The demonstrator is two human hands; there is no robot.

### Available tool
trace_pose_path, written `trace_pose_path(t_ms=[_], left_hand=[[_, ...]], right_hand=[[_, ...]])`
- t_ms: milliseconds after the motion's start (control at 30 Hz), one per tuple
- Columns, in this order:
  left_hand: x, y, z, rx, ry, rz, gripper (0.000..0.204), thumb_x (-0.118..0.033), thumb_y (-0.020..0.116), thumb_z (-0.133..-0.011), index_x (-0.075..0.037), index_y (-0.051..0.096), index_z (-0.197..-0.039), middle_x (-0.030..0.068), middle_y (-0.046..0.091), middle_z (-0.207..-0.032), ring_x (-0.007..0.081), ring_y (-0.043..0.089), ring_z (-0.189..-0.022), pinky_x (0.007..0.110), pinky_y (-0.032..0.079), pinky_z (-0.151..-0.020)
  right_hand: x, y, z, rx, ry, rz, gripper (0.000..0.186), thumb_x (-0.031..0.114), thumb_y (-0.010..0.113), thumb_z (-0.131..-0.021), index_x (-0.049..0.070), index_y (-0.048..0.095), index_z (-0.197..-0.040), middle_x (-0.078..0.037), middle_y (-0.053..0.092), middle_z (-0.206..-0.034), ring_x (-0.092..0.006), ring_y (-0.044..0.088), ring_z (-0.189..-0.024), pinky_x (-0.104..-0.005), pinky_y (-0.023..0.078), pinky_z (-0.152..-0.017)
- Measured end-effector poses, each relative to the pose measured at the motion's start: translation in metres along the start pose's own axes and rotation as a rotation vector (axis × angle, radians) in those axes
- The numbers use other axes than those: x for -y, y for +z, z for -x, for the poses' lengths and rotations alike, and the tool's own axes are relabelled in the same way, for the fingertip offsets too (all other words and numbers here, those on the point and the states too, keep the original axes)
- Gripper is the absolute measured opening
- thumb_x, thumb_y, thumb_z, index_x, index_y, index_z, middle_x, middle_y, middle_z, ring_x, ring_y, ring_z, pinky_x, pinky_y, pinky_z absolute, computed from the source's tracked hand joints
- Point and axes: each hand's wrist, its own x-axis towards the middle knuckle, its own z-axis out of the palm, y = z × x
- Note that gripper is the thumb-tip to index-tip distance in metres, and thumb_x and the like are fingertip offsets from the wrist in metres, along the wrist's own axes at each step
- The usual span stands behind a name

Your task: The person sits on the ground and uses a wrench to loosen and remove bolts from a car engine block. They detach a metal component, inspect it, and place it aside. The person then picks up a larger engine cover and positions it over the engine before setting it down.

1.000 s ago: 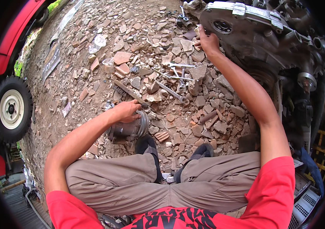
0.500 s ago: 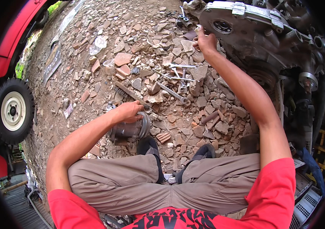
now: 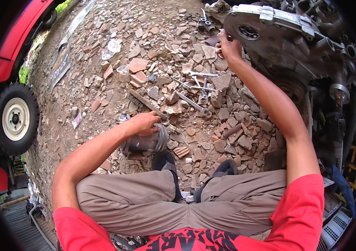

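My left hand (image 3: 146,124) is curled over the top of a cylindrical metal engine part with a grooved pulley (image 3: 144,144), which sits on the rubble beside my left foot. Farther off, my right hand (image 3: 231,49) is raised at the left edge of the big engine (image 3: 265,35), near its grey front cover. Its fingers are bent, and a small pale thing shows at the fingertips; I cannot make out what it is. Several spanners (image 3: 194,104) lie between my two arms. A wooden-handled brush (image 3: 146,101) rests just beyond my left hand.
Broken tile and stones (image 3: 136,65) cover the ground. Metal fittings (image 3: 205,25) lie beside the engine, with a rusty tube (image 3: 232,130) nearer my right foot. A red vehicle with a tyre (image 3: 16,120) stands at the left. Perforated plastic crates (image 3: 336,224) stand at the lower right.
The scene has shifted slightly right and down in the view. My left hand stays on the pulley part. My right hand stays by the engine's edge, its fingers slightly changed.
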Motion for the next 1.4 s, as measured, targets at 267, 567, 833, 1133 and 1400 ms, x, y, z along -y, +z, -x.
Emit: trace_pose_path(t_ms=[267,567,833,1133,1400], left_hand=[[0.002,0.001,-0.003,0.027,-0.001,0.006,0.043,-0.036,0.063,-0.091,-0.005,0.059,-0.121,0.018,0.057,-0.112,0.0387,0.062,-0.101,0.047,0.05,-0.087],[0.001,0.001,0.0,0.013,-0.006,-0.005,0.042,-0.033,0.063,-0.09,-0.003,0.061,-0.119,0.0218,0.059,-0.114,0.0398,0.064,-0.099,0.047,0.051,-0.088],[0.005,0.005,-0.001,0.034,-0.02,-0.022,0.045,-0.038,0.063,-0.091,-0.006,0.059,-0.123,0.0178,0.057,-0.113,0.0384,0.062,-0.102,0.047,0.05,-0.087],[0.002,0.003,-0.002,0.028,-0.009,-0.02,0.045,-0.038,0.062,-0.091,-0.006,0.058,-0.123,0.0183,0.057,-0.113,0.0391,0.062,-0.102,0.047,0.05,-0.087],[0.003,0.004,0.0,0.019,-0.004,-0.011,0.045,-0.037,0.063,-0.091,-0.005,0.059,-0.122,0.0187,0.057,-0.113,0.0393,0.062,-0.101,0.048,0.05,-0.087]], right_hand=[[-0.003,-0.005,-0.002,0.07,0.026,-0.192,0.052,0.047,0.054,-0.098,-0.004,0.064,-0.092,-0.011,0.068,-0.074,-0.0181,0.066,-0.053,-0.0295,0.049,-0.047],[0.0,-0.003,-0.001,0.019,0.0,-0.065,0.055,0.047,0.052,-0.098,-0.006,0.064,-0.09,-0.013,0.07,-0.075,-0.0213,0.068,-0.054,-0.0316,0.049,-0.05],[-0.005,-0.001,-0.004,-0.031,-0.045,0.1,0.052,0.042,0.054,-0.098,-0.007,0.065,-0.086,-0.015,0.071,-0.072,-0.0244,0.071,-0.057,-0.0338,0.055,-0.063],[-0.006,-0.009,-0.001,0.032,-0.042,-0.03,0.049,0.041,0.053,-0.099,-0.006,0.063,-0.088,-0.011,0.07,-0.075,-0.0208,0.07,-0.056,-0.0313,0.052,-0.053],[-0.001,-0.002,0.004,0.056,-0.024,-0.176,0.043,0.039,0.05,-0.101,-0.004,0.058,-0.102,-0.012,0.069,-0.079,-0.0206,0.068,-0.053,-0.0319,0.049,-0.048]])
